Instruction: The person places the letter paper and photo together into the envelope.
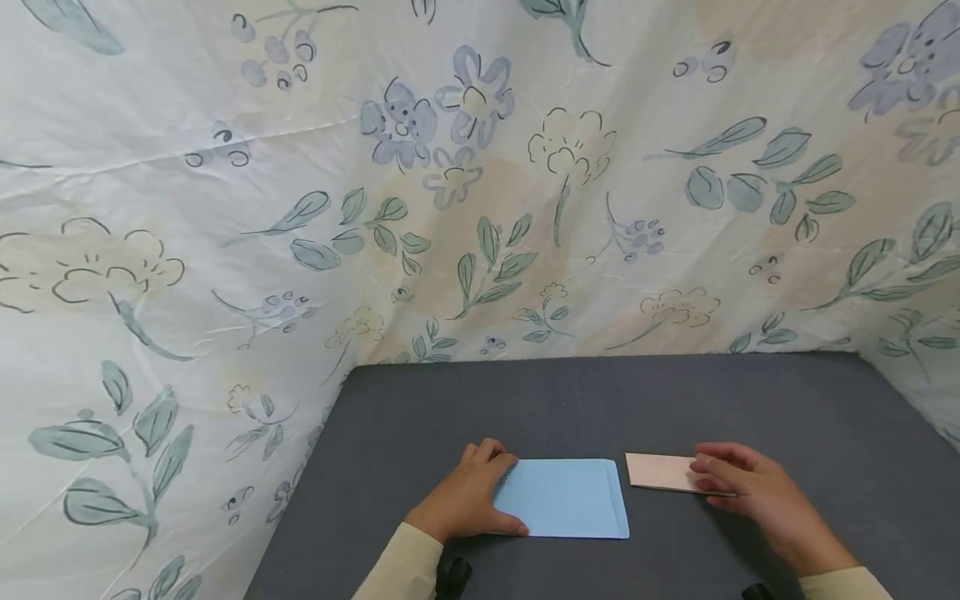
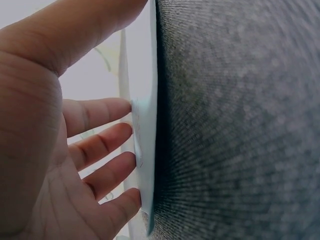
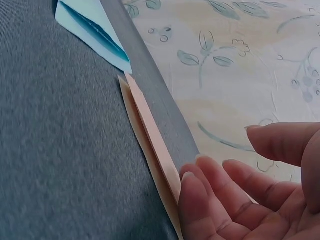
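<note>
A light blue envelope [image 1: 562,498] lies on the dark table in front of me. My left hand [image 1: 474,492] grips its left end, thumb at the near edge and fingers at the far corner. In the left wrist view, the fingertips meet the envelope's pale edge [image 2: 150,125]. To the right is a small pale pink folded card or envelope [image 1: 658,472], with two layers slightly parted. My right hand [image 1: 757,496] touches its right end with loosely bent fingers, hiding part of it. The right thumb stands apart from the pink piece in the right wrist view.
The dark grey tabletop [image 1: 525,408] reaches back to a floral cloth [image 1: 480,183] hanging behind and along the left side. A narrow gap separates the blue envelope from the pink piece. In the right wrist view, the blue envelope's end [image 3: 92,35] gapes.
</note>
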Action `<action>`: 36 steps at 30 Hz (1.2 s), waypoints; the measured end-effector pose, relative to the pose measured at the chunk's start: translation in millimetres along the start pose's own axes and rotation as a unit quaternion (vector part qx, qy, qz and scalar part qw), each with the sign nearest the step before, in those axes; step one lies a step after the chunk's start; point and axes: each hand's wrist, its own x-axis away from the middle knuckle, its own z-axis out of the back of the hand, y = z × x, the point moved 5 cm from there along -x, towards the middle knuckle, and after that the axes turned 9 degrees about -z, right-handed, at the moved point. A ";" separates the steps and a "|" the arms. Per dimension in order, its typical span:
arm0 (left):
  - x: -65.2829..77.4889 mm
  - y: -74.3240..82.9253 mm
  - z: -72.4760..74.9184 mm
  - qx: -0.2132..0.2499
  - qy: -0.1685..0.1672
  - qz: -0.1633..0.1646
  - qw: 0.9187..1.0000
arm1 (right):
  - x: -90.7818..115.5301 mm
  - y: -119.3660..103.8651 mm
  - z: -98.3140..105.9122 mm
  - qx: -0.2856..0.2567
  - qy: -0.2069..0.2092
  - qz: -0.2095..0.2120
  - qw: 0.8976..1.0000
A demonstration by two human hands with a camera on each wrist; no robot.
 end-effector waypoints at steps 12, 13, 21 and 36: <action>0.2 0.0 0.9 0.005 0.000 0.002 1.000 | -5.5 11.0 22.7 0.021 0.016 -0.038 0.999; 0.0 -0.6 0.5 0.004 0.000 0.001 1.000 | -5.8 11.6 24.6 0.024 0.017 -0.041 0.999; -1.4 -3.1 -0.1 0.002 -0.003 0.006 1.000 | -3.8 12.8 35.5 0.033 0.025 -0.048 0.998; -1.6 -2.4 2.5 0.008 -0.002 -0.001 1.000 | -5.3 11.3 42.4 0.060 0.018 -0.065 0.996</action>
